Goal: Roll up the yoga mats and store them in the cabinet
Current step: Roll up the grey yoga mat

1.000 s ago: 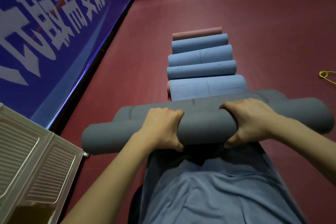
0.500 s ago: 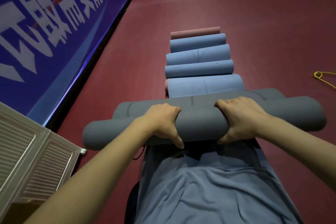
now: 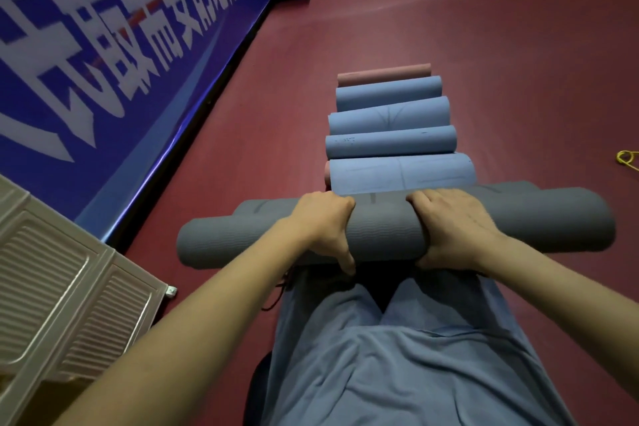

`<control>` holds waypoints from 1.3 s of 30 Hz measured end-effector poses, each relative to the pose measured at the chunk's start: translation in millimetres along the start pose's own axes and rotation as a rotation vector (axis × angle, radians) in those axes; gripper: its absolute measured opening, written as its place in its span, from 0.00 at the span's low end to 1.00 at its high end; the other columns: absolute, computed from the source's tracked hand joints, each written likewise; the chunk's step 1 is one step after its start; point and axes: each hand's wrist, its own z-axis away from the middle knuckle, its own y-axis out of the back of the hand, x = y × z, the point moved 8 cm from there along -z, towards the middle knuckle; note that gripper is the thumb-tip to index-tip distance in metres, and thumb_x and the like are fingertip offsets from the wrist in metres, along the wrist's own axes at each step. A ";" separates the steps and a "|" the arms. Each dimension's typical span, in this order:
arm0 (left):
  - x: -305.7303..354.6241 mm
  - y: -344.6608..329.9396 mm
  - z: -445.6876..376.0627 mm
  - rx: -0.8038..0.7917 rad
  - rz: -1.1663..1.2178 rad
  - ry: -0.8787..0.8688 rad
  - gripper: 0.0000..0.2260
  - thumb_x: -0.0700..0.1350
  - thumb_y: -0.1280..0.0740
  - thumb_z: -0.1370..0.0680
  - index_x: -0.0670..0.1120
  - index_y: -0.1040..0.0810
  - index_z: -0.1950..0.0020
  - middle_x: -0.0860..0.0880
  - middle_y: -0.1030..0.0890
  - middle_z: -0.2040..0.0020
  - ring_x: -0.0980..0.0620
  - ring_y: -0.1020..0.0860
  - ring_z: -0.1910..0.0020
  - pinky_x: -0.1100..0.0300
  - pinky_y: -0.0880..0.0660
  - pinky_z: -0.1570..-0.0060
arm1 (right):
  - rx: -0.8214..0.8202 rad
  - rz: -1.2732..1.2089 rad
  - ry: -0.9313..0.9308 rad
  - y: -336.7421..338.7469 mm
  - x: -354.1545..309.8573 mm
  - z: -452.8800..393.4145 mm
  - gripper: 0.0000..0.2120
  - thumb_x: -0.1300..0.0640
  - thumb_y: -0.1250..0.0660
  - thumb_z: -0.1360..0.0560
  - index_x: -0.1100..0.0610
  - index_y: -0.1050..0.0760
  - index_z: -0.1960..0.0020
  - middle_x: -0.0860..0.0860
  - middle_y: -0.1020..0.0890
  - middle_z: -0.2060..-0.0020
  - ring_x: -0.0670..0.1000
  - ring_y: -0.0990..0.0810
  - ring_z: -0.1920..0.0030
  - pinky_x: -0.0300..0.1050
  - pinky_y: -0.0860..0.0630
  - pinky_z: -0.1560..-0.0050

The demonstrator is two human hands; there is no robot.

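I see the left hand [image 3: 323,230] curled over the top of the grey rolled mat [image 3: 383,235], fingers wrapped down its far side, thumb tucked under the near edge. The right hand [image 3: 453,232] grips the same roll just to its 3 o'clock, fingers over the top, thumb below. The roll lies crosswise, ends sticking out well past both hands, in front of the person's blue-clad lap.

A second grey roll [image 3: 511,187] sits touching it at 12 o'clock. Beyond that, a row of rolled mats runs away toward 12: a wide blue roll [image 3: 401,175], a narrower blue roll [image 3: 390,142], two more blue rolls [image 3: 389,104], and a pink roll [image 3: 383,72] at the far end. All rest on the dark red floor [image 3: 501,62].

At 8 o'clock I note a pale cabinet [image 3: 69,287] with louvred doors. A blue banner [image 3: 103,45] with white characters runs along the wall from 9 to 11. A yellow cord [image 3: 627,158] lies at 3 o'clock, at the frame edge.
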 end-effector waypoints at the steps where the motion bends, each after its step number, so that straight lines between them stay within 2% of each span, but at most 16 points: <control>1: 0.4 -3.2 -0.4 0.006 0.040 0.015 0.41 0.70 0.21 0.48 0.52 0.26 0.41 0.51 0.19 0.47 0.45 0.21 0.52 0.50 0.22 0.53 | -0.042 -0.011 -0.001 1.1 2.8 -5.5 0.39 0.34 0.25 0.50 0.49 0.31 0.44 0.48 0.20 0.49 0.54 0.20 0.50 0.48 0.25 0.53; 3: 4.7 -7.6 3.8 0.100 0.109 0.014 0.43 0.69 0.22 0.46 0.51 0.27 0.37 0.51 0.19 0.43 0.46 0.21 0.46 0.50 0.23 0.49 | -0.125 -0.032 -0.001 8.1 9.5 -14.9 0.40 0.33 0.24 0.52 0.48 0.32 0.45 0.47 0.19 0.50 0.55 0.19 0.50 0.47 0.27 0.58; 6: 13.7 -16.4 17.7 0.261 0.101 -0.015 0.48 0.70 0.21 0.47 0.48 0.29 0.34 0.51 0.21 0.40 0.47 0.23 0.42 0.50 0.24 0.44 | -0.168 -0.009 0.026 6.8 10.6 -16.3 0.41 0.32 0.23 0.52 0.48 0.32 0.46 0.48 0.19 0.49 0.55 0.19 0.50 0.47 0.30 0.60; 10: 7.6 -10.3 5.6 0.152 0.044 -0.005 0.47 0.72 0.22 0.49 0.51 0.28 0.37 0.52 0.19 0.42 0.47 0.20 0.46 0.50 0.23 0.50 | -0.114 -0.027 0.025 4.9 5.2 -14.1 0.41 0.32 0.21 0.50 0.49 0.33 0.45 0.49 0.20 0.47 0.56 0.20 0.48 0.48 0.30 0.57; 14: -4.6 1.0 -11.8 -0.011 0.029 0.011 0.47 0.74 0.23 0.50 0.53 0.29 0.38 0.53 0.18 0.45 0.45 0.19 0.50 0.49 0.22 0.51 | 0.070 0.022 0.067 4.5 -3.4 -11.7 0.38 0.38 0.22 0.48 0.52 0.31 0.45 0.50 0.22 0.50 0.56 0.21 0.49 0.50 0.25 0.50; 16: -3.6 -2.2 -10.7 0.020 0.068 0.023 0.46 0.74 0.24 0.50 0.54 0.29 0.39 0.54 0.19 0.45 0.46 0.19 0.49 0.49 0.22 0.51 | 0.061 0.033 0.061 2.0 -4.5 -13.5 0.34 0.41 0.23 0.46 0.51 0.33 0.48 0.50 0.21 0.51 0.56 0.20 0.51 0.49 0.25 0.53; 19: 3.8 -6.4 -1.1 0.206 0.093 0.044 0.47 0.72 0.22 0.50 0.51 0.29 0.37 0.52 0.20 0.45 0.47 0.21 0.47 0.50 0.24 0.49 | -0.063 0.003 0.045 6.8 3.0 -26.1 0.35 0.40 0.21 0.49 0.51 0.36 0.50 0.49 0.20 0.52 0.56 0.19 0.52 0.47 0.30 0.61; 22: 10.2 -10.0 1.7 0.304 0.048 0.072 0.52 0.70 0.20 0.50 0.46 0.30 0.33 0.48 0.21 0.42 0.46 0.22 0.44 0.51 0.26 0.45 | -0.181 -0.039 0.027 9.6 9.4 -35.5 0.37 0.39 0.19 0.49 0.50 0.35 0.50 0.49 0.21 0.52 0.56 0.20 0.52 0.47 0.32 0.61; 24: 8.4 -5.2 -3.7 0.293 0.025 0.072 0.47 0.70 0.20 0.49 0.48 0.28 0.38 0.50 0.20 0.44 0.46 0.21 0.47 0.52 0.27 0.50 | -0.145 -0.048 0.029 9.1 8.3 -35.3 0.38 0.38 0.19 0.49 0.50 0.35 0.49 0.49 0.22 0.51 0.56 0.21 0.51 0.47 0.32 0.60; 28: -1.2 6.1 -14.1 0.152 -0.022 0.044 0.38 0.69 0.21 0.45 0.51 0.28 0.44 0.52 0.18 0.47 0.46 0.20 0.51 0.53 0.28 0.59 | 0.091 0.000 0.043 4.2 1.1 -25.8 0.36 0.39 0.22 0.47 0.51 0.32 0.47 0.50 0.21 0.50 0.55 0.22 0.50 0.49 0.29 0.54; 30: -1.6 6.2 -18.5 0.106 -0.018 0.058 0.37 0.68 0.21 0.45 0.51 0.27 0.44 0.52 0.18 0.47 0.46 0.20 0.52 0.53 0.29 0.60 | 0.060 0.005 0.011 0.8 4.4 -28.0 0.35 0.39 0.22 0.48 0.51 0.31 0.47 0.49 0.21 0.50 0.55 0.21 0.50 0.49 0.27 0.53; 32: 1.2 4.4 -19.1 0.122 0.030 0.089 0.38 0.67 0.20 0.45 0.51 0.27 0.42 0.51 0.19 0.46 0.45 0.20 0.49 0.52 0.27 0.58 | -0.039 -0.014 -0.006 4.1 10.2 -36.3 0.36 0.39 0.21 0.50 0.50 0.31 0.49 0.49 0.20 0.51 0.55 0.20 0.52 0.48 0.27 0.58; 34: 5.9 2.7 -15.4 0.205 0.063 0.091 0.47 0.67 0.19 0.45 0.48 0.30 0.32 0.49 0.20 0.42 0.44 0.21 0.45 0.51 0.26 0.52 | -0.153 -0.033 -0.010 12.0 16.0 -45.3 0.36 0.39 0.20 0.50 0.50 0.30 0.49 0.49 0.22 0.53 0.55 0.22 0.55 0.47 0.30 0.61; 36: 10.4 -1.7 -10.7 0.280 0.042 0.065 0.60 0.67 0.19 0.46 0.44 0.39 0.22 0.46 0.22 0.38 0.43 0.22 0.41 0.50 0.28 0.45 | -0.212 -0.049 -0.022 16.8 18.5 -50.6 0.37 0.37 0.19 0.51 0.49 0.27 0.48 0.49 0.25 0.55 0.54 0.26 0.58 0.46 0.31 0.61; 37: 10.4 -2.4 -10.4 0.299 0.026 0.058 0.61 0.68 0.19 0.46 0.43 0.40 0.21 0.46 0.22 0.38 0.44 0.23 0.41 0.50 0.28 0.44 | -0.210 -0.052 -0.029 17.0 17.8 -51.7 0.37 0.36 0.19 0.51 0.49 0.27 0.48 0.49 0.25 0.55 0.53 0.26 0.58 0.46 0.32 0.61; 39: 6.1 0.2 -16.0 0.288 0.006 0.050 0.50 0.68 0.20 0.45 0.47 0.31 0.30 0.49 0.21 0.40 0.45 0.21 0.43 0.51 0.29 0.47 | -0.141 -0.042 -0.025 12.7 14.2 -51.1 0.37 0.36 0.19 0.51 0.49 0.30 0.49 0.49 0.23 0.53 0.53 0.25 0.56 0.46 0.32 0.60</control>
